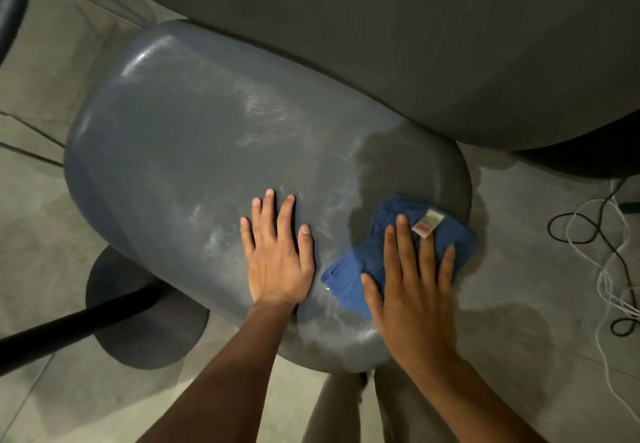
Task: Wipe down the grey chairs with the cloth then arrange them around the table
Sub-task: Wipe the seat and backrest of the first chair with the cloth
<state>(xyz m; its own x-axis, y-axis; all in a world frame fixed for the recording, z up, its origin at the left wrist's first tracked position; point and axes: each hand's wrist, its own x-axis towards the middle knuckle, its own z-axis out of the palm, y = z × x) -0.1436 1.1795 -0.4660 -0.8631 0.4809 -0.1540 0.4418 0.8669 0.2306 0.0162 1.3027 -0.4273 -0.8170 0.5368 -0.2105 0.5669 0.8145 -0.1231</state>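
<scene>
On the grey chair (207,151) tucked just under the desk (415,27), the right hand (412,290) presses flat on the blue cloth (367,252), the left hand (277,252) rests spread beside it; wiping looks underway, streaks farther across probably next.

Grey chair (194,151), blue cloth (367,262), black and white cables (602,255)

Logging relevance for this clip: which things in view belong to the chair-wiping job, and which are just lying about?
In the job: grey chair; blue cloth under the right hand; left hand flat on the chair; table.

Lying about: black and white cables on the floor; black round base.
</scene>
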